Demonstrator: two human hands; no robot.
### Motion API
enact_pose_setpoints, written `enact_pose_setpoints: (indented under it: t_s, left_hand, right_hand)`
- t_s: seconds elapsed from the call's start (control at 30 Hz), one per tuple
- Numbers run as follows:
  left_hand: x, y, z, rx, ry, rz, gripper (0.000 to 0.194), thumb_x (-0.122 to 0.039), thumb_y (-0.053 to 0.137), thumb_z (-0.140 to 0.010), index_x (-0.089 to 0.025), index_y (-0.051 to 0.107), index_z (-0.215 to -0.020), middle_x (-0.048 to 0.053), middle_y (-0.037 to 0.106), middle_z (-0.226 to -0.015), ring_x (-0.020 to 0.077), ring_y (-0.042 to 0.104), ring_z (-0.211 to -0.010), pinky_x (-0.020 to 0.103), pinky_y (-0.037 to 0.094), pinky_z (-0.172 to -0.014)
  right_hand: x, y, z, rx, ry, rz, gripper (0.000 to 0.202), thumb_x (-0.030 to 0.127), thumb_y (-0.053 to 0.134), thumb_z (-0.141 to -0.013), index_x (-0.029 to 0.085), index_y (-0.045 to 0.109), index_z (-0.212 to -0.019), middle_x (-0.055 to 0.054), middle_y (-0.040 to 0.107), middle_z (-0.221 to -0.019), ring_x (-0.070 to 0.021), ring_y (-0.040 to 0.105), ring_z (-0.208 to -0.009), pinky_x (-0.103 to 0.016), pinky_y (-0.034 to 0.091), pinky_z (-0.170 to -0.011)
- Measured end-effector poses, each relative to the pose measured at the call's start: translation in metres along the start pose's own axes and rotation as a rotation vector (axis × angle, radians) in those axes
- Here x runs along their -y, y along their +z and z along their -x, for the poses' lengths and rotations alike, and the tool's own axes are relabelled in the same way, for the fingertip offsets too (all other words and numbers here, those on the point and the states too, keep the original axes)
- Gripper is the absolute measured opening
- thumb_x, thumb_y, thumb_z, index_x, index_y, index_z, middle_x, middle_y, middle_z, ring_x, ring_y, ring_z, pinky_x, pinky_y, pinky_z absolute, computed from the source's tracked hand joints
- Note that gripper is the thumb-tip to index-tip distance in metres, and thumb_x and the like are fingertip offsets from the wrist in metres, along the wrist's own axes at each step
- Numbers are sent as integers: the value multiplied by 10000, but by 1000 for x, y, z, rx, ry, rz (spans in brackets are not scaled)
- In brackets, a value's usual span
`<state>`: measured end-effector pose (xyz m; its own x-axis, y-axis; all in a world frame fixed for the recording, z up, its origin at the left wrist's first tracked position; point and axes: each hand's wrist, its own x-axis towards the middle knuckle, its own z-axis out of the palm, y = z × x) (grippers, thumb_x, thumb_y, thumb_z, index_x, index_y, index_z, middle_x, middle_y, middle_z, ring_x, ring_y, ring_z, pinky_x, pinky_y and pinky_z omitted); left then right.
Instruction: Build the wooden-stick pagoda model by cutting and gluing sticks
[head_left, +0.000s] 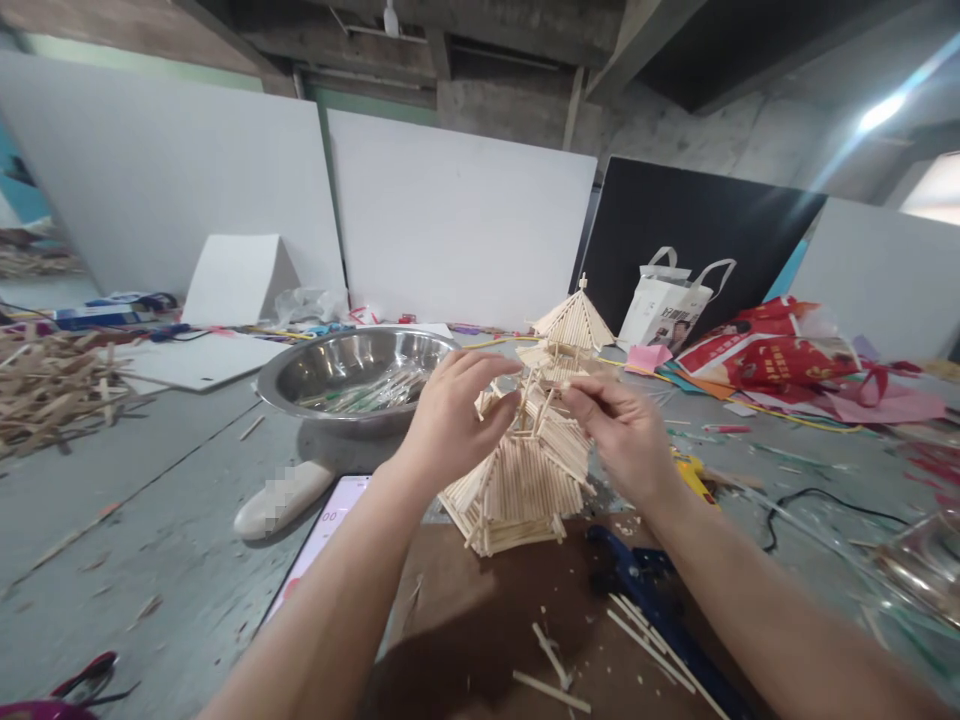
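A pavilion model of thin wooden sticks (529, 485) stands on a brown board, its ribbed roof low in front and its upper part partly behind my hands. My left hand (457, 415) is at the model's upper left, thumb and fingers apart, with nothing seen between them. On the right, my right hand (619, 425) pinches at the model's upper right; what its fingertips hold is too small to make out. Behind stands a taller stick tower with a pointed roof (574, 320).
A steel bowl (281, 385) with wrapped sticks sits left, above a white oval object (281, 500) and a phone (322, 530). Blue cutters (660, 600) and loose sticks (551, 690) lie on the brown board (450, 640). A yellow glue gun (694, 472) is beyond my right wrist.
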<state>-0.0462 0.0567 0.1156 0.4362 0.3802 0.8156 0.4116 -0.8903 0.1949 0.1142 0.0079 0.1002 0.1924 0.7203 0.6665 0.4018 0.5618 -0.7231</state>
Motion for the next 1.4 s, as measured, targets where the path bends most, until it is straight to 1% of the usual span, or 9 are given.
enact_pose_setpoints:
  t_s: [0.07,0.2,0.3,0.6,0.8,0.9,1.03,1.2,1.4]
  left_hand:
    - [-17,5,2,-32,-77,81,169,-227,483,-743,-169,554,-886,41,617,-800,135,541,-711,298,424,-658]
    - [-46,20,10,213,-186,374,213,-247,416,-797,-159,512,-965,24,636,-725,83,532,-547,219,418,-501]
    - [-53,29,16,308,-206,426,219,-231,413,-802,-157,508,-984,19,641,-675,96,549,-554,229,428,-522]
    - [-57,47,28,441,-129,288,338,-152,406,-769,-139,434,-1106,48,636,-709,127,571,-560,237,430,-509]
    - [-58,45,25,447,-158,292,369,-140,411,-763,-181,431,-1129,14,626,-683,117,554,-562,236,424,-530]
    - [-58,42,25,466,-175,333,357,-135,423,-760,-187,459,-1112,11,627,-683,111,553,-573,228,424,-530]
    - [-60,38,23,447,-219,428,273,-181,415,-784,-199,527,-1032,15,624,-724,110,550,-631,229,426,-554]
    - [-63,37,19,442,-573,837,169,-287,413,-791,-164,517,-741,1,589,-658,50,455,-413,188,349,-397]
    - [-62,46,20,87,-792,1201,103,-227,603,-668,-151,551,-620,-4,589,-793,62,514,-644,187,393,-580]
  right_hand:
    - [3,-6,9,49,130,-142,119,306,549,-720,199,583,-758,51,498,-532,-71,455,-439,-216,401,-444]
    - [9,-18,28,144,238,-291,149,314,514,-747,182,544,-808,31,557,-585,-80,503,-432,-216,416,-426]
    - [10,-27,39,146,254,-159,157,319,490,-757,176,534,-804,16,583,-596,-94,526,-447,-225,437,-444]
    - [-9,-40,52,127,-182,582,161,217,396,-797,195,540,-728,-19,591,-646,-135,546,-581,-242,399,-551]
    - [-10,-42,51,90,138,244,216,309,411,-797,192,511,-646,38,477,-472,-87,446,-398,-205,344,-398]
    - [-14,-50,44,-115,311,-102,203,334,433,-778,186,500,-657,51,467,-477,-60,385,-331,-183,274,-310]
    - [-19,-65,35,-360,288,-265,284,244,473,-743,180,370,-486,79,318,-395,-36,283,-313,-167,172,-294]
    - [-24,-69,35,-291,329,-192,410,344,473,-749,192,271,-427,86,240,-371,-35,229,-303,-179,162,-289]
    - [-11,-51,45,169,459,-169,214,375,549,-704,183,529,-797,25,556,-676,-44,455,-397,-189,359,-383]
